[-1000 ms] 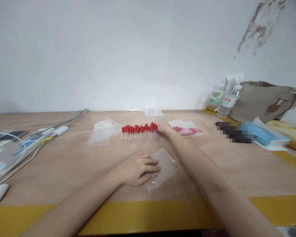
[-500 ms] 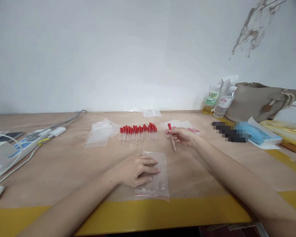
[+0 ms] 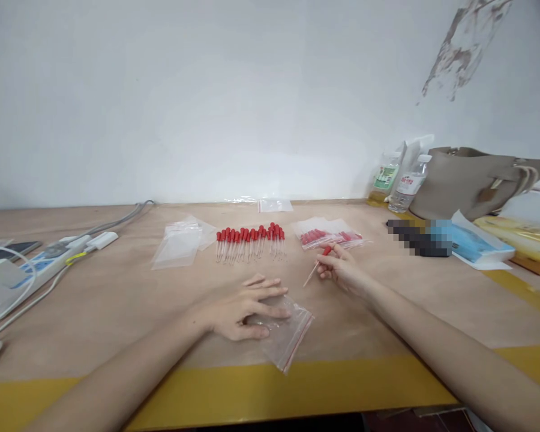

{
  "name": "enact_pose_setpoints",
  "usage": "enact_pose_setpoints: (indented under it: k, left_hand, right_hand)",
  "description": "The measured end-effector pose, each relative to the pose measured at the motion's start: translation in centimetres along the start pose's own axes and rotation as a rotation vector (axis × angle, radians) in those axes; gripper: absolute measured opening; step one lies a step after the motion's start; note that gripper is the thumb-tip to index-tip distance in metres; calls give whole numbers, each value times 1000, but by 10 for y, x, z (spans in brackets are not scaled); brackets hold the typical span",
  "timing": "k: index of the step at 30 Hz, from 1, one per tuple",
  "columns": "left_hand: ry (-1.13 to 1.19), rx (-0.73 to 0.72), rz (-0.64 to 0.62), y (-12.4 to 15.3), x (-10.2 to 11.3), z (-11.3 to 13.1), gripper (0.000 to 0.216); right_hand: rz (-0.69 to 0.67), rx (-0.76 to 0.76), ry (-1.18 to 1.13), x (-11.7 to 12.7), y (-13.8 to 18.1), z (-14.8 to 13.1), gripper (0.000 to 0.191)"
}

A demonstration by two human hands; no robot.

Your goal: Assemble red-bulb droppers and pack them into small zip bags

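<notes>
My left hand (image 3: 252,309) lies flat with fingers spread, pressing on a clear zip-lock bag (image 3: 284,343). The bag is slanted, its red-lined mouth turned to the lower right. Between the fingertips of my right hand (image 3: 339,268) is a dropper (image 3: 326,251) with a red rubber bulb, its thin tip slanting down to the left above the table. Beyond my hands, a row of red-bulbed droppers (image 3: 251,243) lies side by side, tips toward me. Past my right hand rest bags holding red-bulbed droppers (image 3: 315,237).
Flat clear bags (image 3: 176,246) lie left of the row, another bag (image 3: 275,206) by the wall. At left is a power strip (image 3: 49,267) with cables. Two bottles (image 3: 407,185), a grey handbag (image 3: 463,183) and a blue tissue pack (image 3: 477,243) stand at right.
My right hand has drawn nearer and tilted the dropper, uncovering the filled bags behind it. Under my left hand the bag has turned, its mouth swinging to the right.
</notes>
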State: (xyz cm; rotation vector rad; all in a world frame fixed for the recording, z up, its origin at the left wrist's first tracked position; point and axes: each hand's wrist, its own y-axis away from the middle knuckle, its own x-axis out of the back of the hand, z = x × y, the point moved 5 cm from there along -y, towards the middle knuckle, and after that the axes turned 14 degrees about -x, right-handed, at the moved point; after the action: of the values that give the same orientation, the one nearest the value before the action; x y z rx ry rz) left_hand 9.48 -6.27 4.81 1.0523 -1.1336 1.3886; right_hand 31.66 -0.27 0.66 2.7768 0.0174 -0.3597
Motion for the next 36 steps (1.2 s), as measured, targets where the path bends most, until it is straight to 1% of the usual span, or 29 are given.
enact_pose_setpoints:
  k: [2,3,5,7,9,12,17,21,25,27,34,36]
  left_hand:
    - [-4,79,1,-1,-8,-7,46]
    - [-26,134,33,-1,-10,-11,46]
    - [-89,245,143,0,-11,-18,44]
    - [-137,323,250,2,-10,-22,44]
    - [-126,369,323,4,-12,-24,45]
    - [-34,395,367,5,-16,-25,46]
    - [16,366,387,4,-20,-27,47]
    - [19,367,377,4,-20,-28,49]
    - [18,393,357,3,-19,-28,51]
    - [20,396,356,3,-19,-28,51]
    - [32,377,364,3,-19,-27,50]
    - [30,375,361,3,-19,-27,49]
  right_hand:
    - [11,31,18,-2,4,2,32]
    - [19,46,17,-2,6,2,32]
    - [46,66,9,0,8,1,34]
    - [85,79,0,3,7,1,35]
    - [111,91,-9,5,5,2,35]
    - [132,101,-22,5,2,5,33]
    - [174,127,-21,-1,1,10,31]
    - [150,129,-59,-4,-1,12,32]
    - [198,235,-76,0,0,8,38]
    - [213,256,-75,2,1,7,40]
    - [187,187,-2,-5,5,9,39]
    - [160,160,1,-8,5,11,37]
